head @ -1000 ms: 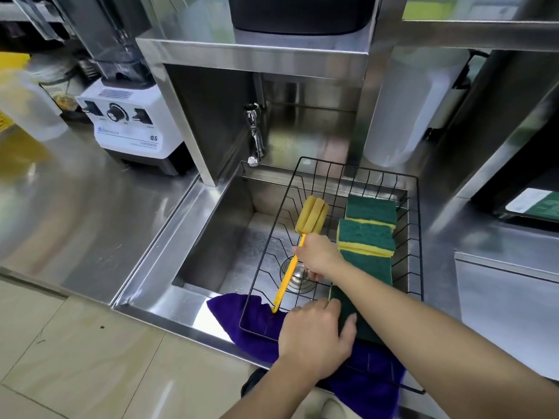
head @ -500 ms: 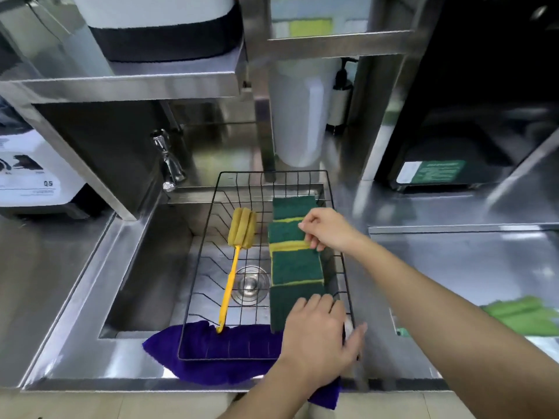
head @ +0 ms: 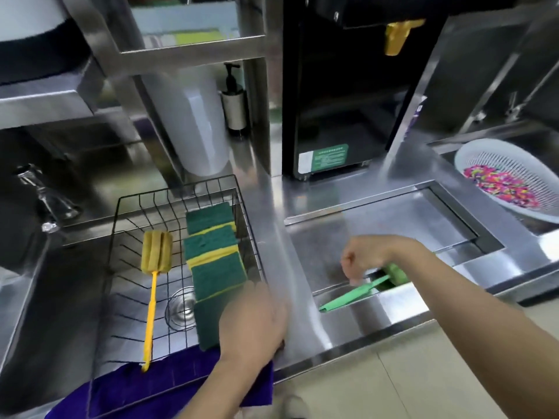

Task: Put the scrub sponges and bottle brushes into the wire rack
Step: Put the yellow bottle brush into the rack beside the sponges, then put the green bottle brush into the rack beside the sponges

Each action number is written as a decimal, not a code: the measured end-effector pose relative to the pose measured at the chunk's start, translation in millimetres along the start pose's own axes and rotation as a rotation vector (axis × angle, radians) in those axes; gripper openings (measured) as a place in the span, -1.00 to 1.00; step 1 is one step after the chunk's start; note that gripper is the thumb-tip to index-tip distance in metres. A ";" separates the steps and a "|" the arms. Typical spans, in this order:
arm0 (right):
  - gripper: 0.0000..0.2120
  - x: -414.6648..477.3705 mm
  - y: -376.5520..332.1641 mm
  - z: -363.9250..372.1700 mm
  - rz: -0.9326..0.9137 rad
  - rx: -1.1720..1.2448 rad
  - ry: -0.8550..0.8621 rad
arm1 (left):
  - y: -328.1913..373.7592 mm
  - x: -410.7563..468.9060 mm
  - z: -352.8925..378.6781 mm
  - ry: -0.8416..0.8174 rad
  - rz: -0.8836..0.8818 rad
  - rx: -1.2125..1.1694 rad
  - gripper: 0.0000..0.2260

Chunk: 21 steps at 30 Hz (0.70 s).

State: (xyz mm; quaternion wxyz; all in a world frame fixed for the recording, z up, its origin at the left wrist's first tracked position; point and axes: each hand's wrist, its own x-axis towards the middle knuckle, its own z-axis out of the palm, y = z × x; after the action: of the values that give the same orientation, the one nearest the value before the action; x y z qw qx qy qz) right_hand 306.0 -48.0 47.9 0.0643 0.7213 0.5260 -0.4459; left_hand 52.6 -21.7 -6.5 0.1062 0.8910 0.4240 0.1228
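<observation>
Right grip: the right hand (head: 361, 261) is curling its fingers over the green bottle brush (head: 363, 290); I cannot tell if they are really closing on the handle.
Left grip: the left hand (head: 252, 322) is resting on the near right corner of the wire rack (head: 127, 204), fingers bent over the rim; a firm grasp is not clear.
Green bottle brush: it is lying on the steel surface (head: 302, 313), to the right of the rack, partly under the right hand.
Yellow bottle brush (head: 152, 282): it is lying inside the rack, sponge head at the far end.
Scrub sponges (head: 214, 261): they are lying in an overlapping row inside the rack, along its right side.
Purple cloth (head: 145, 391): it is lying under the near edge of the rack.
White colander (head: 484, 164): it is sitting far to the right, with colourful pieces inside.
</observation>
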 end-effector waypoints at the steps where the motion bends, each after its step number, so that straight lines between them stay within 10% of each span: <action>1: -0.93 -0.5 4.3 3.5 0.043 -0.040 -0.034 | 0.1 -0.4 0.6 -0.002 -0.005 0.000 -0.73; 5: -0.72 4.4 12.7 17.1 0.164 -0.220 -0.048 | 0.1 -1.2 1.3 -0.016 -0.010 0.019 -0.74; 13: -0.95 14.9 18.5 28.8 0.242 -0.414 -0.031 | -0.6 -5.2 -1.1 0.010 -0.027 -0.004 -0.76; 21: -0.71 -11.9 -16.5 -38.6 0.187 -0.164 0.239 | -2.7 -7.8 -0.4 0.021 -0.037 -0.038 -0.78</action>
State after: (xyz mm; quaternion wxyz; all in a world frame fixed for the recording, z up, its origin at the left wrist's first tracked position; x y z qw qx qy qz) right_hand 314.2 -27.3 85.5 0.1011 0.8072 0.4952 -0.3048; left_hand 45.8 -26.1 -7.9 0.1211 0.8795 0.4391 0.1382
